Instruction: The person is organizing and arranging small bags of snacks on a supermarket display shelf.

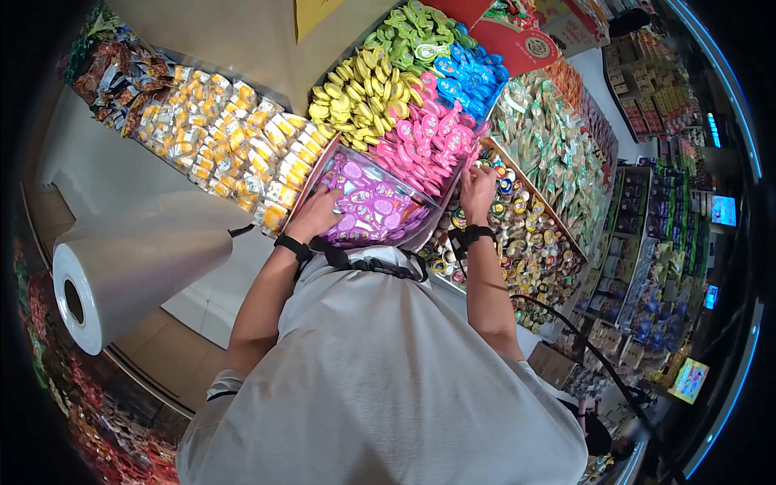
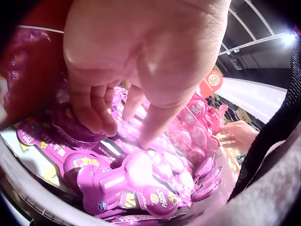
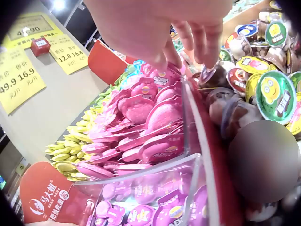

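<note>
Purple packets (image 1: 368,202) fill a clear-walled bin in front of the person. The left hand (image 1: 321,212) reaches in at its left side; in the left wrist view this hand (image 2: 146,52) has its fingers bent down onto the purple packets (image 2: 113,181). Whether it grips one cannot be told. The right hand (image 1: 478,192) is at the right edge of the pink packets (image 1: 428,141), beside the divider. In the right wrist view the fingers of the right hand (image 3: 164,28) point down at the pink packets (image 3: 157,113) near the divider top; their tips are partly hidden.
Round-lidded cups (image 1: 533,242) lie in the bin to the right. Yellow packets (image 1: 356,93), green packets (image 1: 416,36) and blue packets (image 1: 469,77) lie beyond. Orange-and-white packs (image 1: 234,133) are at the left, near a large plastic roll (image 1: 153,259). Price signs (image 3: 19,77) stand behind.
</note>
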